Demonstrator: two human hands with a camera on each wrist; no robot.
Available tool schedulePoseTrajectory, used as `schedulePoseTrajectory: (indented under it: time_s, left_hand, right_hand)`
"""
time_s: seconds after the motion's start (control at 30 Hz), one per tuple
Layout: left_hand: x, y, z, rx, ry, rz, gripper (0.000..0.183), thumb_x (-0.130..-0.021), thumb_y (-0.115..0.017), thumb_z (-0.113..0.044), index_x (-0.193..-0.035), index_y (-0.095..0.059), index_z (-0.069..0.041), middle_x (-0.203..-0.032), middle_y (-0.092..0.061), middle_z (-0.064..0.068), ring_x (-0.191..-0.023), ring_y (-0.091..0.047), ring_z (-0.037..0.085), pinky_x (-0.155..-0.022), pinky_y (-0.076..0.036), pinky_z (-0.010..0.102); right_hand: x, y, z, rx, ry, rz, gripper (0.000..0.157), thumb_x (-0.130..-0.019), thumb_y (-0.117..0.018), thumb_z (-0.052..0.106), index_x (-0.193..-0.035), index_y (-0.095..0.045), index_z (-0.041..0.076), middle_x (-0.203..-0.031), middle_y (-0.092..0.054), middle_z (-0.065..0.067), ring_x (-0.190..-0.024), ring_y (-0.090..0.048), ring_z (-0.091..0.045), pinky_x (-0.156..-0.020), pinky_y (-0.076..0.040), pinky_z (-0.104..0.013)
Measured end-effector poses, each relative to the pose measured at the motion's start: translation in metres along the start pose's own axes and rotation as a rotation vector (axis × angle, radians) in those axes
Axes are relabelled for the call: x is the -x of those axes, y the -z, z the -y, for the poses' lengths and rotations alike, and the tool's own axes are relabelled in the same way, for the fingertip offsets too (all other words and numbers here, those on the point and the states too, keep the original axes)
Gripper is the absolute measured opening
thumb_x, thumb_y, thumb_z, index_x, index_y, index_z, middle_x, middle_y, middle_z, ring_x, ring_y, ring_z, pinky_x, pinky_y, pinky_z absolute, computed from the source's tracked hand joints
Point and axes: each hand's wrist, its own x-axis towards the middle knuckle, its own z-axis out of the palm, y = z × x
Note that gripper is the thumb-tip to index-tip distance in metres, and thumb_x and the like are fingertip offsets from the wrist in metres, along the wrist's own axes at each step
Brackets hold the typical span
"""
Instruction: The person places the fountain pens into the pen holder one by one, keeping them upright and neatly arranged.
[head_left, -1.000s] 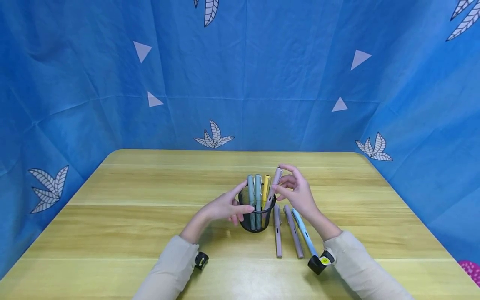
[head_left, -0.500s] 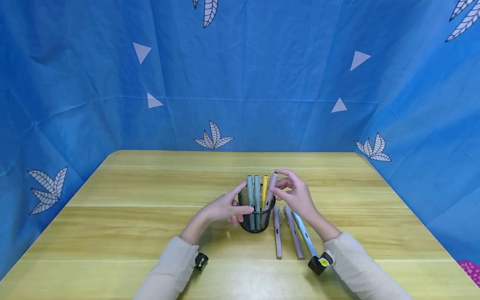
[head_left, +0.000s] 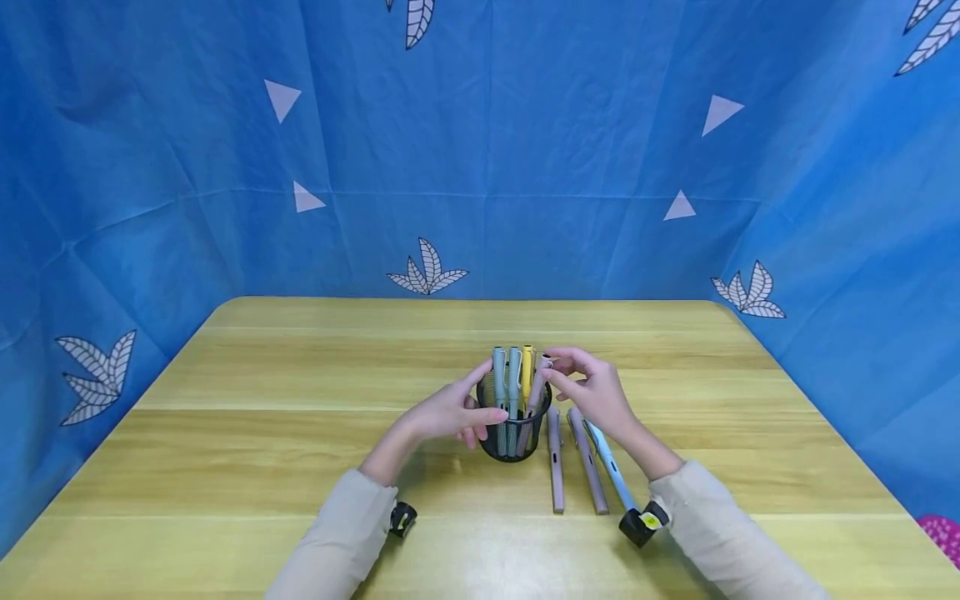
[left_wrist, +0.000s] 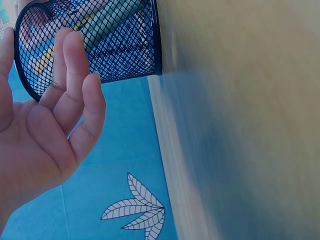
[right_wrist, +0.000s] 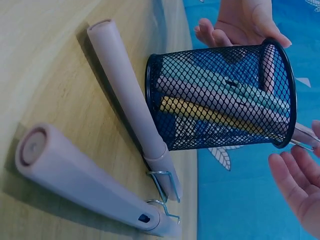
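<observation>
A black mesh pen holder (head_left: 510, 446) stands upright on the table. In it are two grey-green pens (head_left: 498, 375), a yellow pen (head_left: 527, 371) and a mauve pen (head_left: 537, 390) leaning right. My left hand (head_left: 453, 410) holds the holder from its left, thumb at the front rim and index finger at the back. Seen from the left wrist, the other fingers (left_wrist: 75, 75) of that hand lie near the mesh. With thumb and fingertips my right hand (head_left: 596, 392) pinches the mauve pen near its upper end. The right wrist view shows that pen's lower part through the mesh.
Right of the holder, two mauve pens (head_left: 556, 467) and a light blue pen (head_left: 615, 475) lie on the wooden table (head_left: 225, 467). The right wrist partly covers the blue pen's near end. A blue patterned cloth (head_left: 480, 150) hangs behind the table.
The mauve pen has gone down and left, deeper into the holder, with my right hand following it. My left hand has stayed at the holder.
</observation>
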Motion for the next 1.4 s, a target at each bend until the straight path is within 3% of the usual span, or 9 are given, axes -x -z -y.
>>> schedulePoseTrajectory:
  time_s: [0.33, 0.7, 1.07, 1.4]
  left_hand:
    - [0.001, -0.001, 0.002, 0.010, 0.001, 0.003, 0.086, -0.084, -0.061, -0.036, -0.145, -0.001, -0.025, -0.074, -0.061, 0.015, -0.057, -0.060, 0.027, -0.065, -0.048, 0.043]
    - [0.001, -0.001, 0.004, 0.023, 0.000, 0.000, 0.089, -0.081, -0.063, -0.041, -0.144, -0.002, -0.028, -0.073, -0.060, 0.013, -0.060, -0.061, 0.030, -0.065, -0.047, 0.042]
    - [0.001, 0.001, 0.003, 0.011, -0.028, 0.013, 0.089, -0.082, -0.062, -0.041, -0.145, -0.001, -0.025, -0.072, -0.061, 0.013, -0.058, -0.060, 0.030, -0.061, -0.048, 0.040]
    - [0.001, 0.002, 0.002, 0.013, -0.028, 0.018, 0.089, -0.082, -0.062, -0.041, -0.145, -0.001, -0.024, -0.071, -0.061, 0.013, -0.059, -0.060, 0.033, -0.060, -0.047, 0.039]
  right_hand:
    - [0.007, 0.009, -0.006, -0.045, -0.063, 0.002, 0.021, -0.091, -0.048, 0.000, -0.108, -0.055, -0.011, -0.086, -0.059, -0.024, -0.070, -0.059, -0.023, -0.051, -0.051, -0.038]
    - [0.016, 0.025, -0.021, -0.025, -0.122, 0.017, 0.021, -0.089, -0.053, 0.002, -0.107, -0.055, -0.008, -0.081, -0.059, -0.011, -0.069, -0.059, -0.022, -0.050, -0.051, -0.037]
    - [0.021, 0.033, -0.024, -0.022, -0.169, 0.037, 0.022, -0.088, -0.055, 0.003, -0.107, -0.055, -0.008, -0.082, -0.059, -0.016, -0.070, -0.059, -0.028, -0.051, -0.051, -0.039]
    - [0.024, 0.038, -0.030, 0.039, -0.209, 0.114, 0.023, -0.088, -0.056, 0.006, -0.107, -0.055, -0.008, -0.083, -0.057, -0.022, -0.069, -0.058, -0.029, -0.051, -0.051, -0.039]
